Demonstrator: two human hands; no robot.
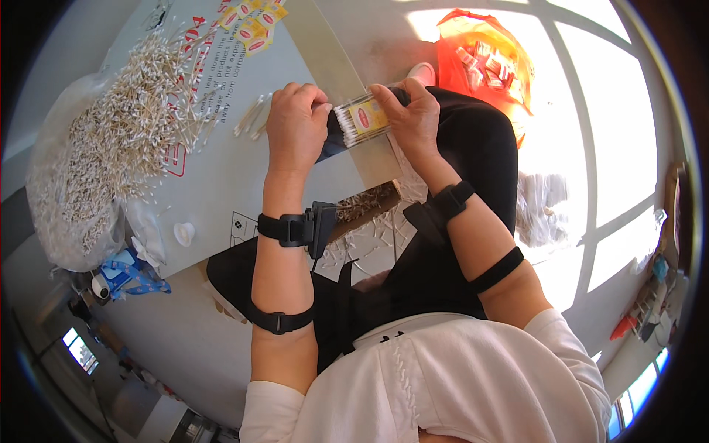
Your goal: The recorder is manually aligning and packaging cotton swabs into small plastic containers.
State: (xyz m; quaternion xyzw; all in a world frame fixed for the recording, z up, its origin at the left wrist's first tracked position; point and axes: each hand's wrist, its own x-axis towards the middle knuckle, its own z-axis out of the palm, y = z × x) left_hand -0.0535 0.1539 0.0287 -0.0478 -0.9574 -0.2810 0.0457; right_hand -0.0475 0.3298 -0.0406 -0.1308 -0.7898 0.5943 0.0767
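My right hand (415,118) grips a clear, flat pack of cotton swabs (362,119) by its right end. White swab tips show at the pack's left end, and a yellow and red label card sits inside it. Close to those tips is my left hand (297,122), its fingers curled and its thumb and forefinger pinched together. Whatever that pinch may hold is too small to make out. A few loose cotton swabs (253,116) lie on the tabletop (221,162) just left of my left hand.
A big heap of cotton swabs (133,111) spills from a clear plastic bag (52,177) at left. Yellow label cards (255,26) lie at the far edge. An orange bag (484,70) with packs stands at right. Below my hands, an open box (377,198) contains swabs.
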